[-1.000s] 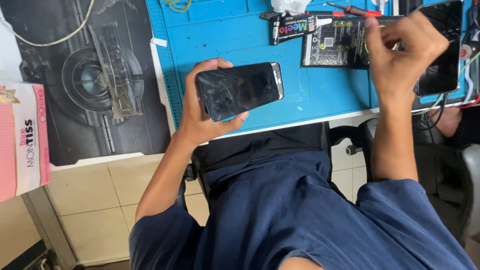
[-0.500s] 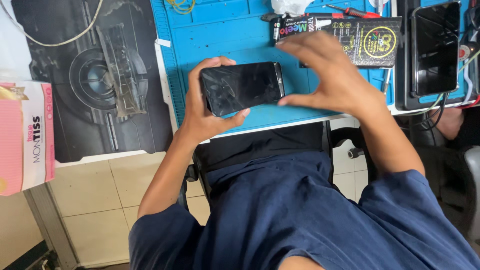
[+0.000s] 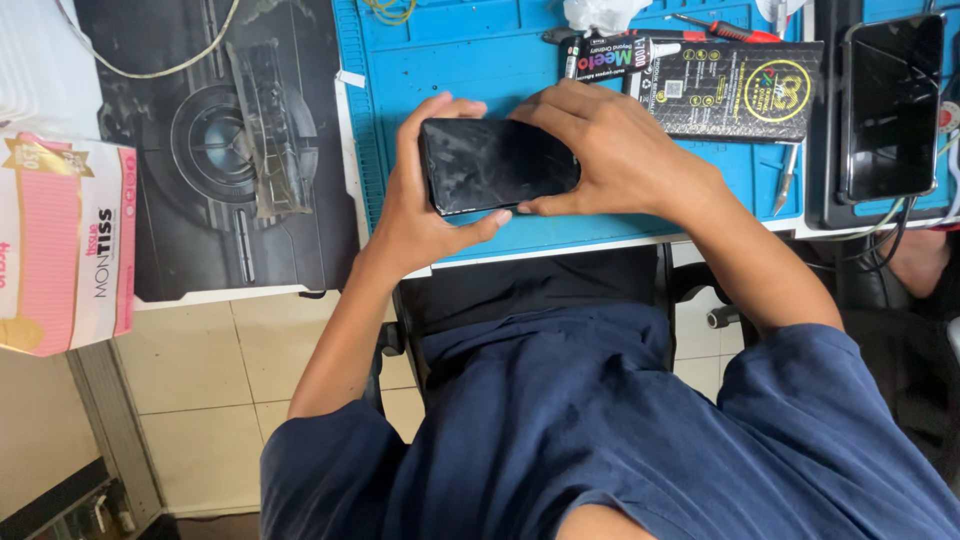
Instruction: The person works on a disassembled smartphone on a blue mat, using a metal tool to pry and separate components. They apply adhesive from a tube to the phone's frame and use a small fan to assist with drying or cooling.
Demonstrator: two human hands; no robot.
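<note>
Bench [image 3: 300, 292]: near edge runs across the middle of the view, person seated against it in a dark blue shirt. Black mat [image 3: 215, 150] covers the bench's left part, printed with a grey machine motif; a clear plastic piece lies on it and a pale cable [image 3: 150, 72] curves over its far edge. Blue work mat [image 3: 480, 60] lies just right of the black mat, reaching the near edge of the bench. Pink and white tissue box [image 3: 65, 245] sits at the bench's near left corner, hanging partly past the edge. Black flat box [image 3: 735, 90] with a yellow round emblem rests on the blue mat toward its far right side. Second phone [image 3: 890, 105], dark screen up, lies in a black tray at the bench's right edge, cables trailing from under it. Phone [image 3: 498, 165], dark cracked-looking screen facing up, is held above the blue mat near its near edge, long side across the view. Left hand [image 3: 425, 210] grips the phone's left end, thumb along the near side, fingers curled over the far side. Right hand [image 3: 610, 150] is closed over the phone's right end, fingers on top, thumb tip at the near edge. Red-handled screwdriver [image 3: 725, 28] lies at the far edge of the blue mat. A small metal blade tool [image 3: 785, 180] lies just below the black box.
</note>
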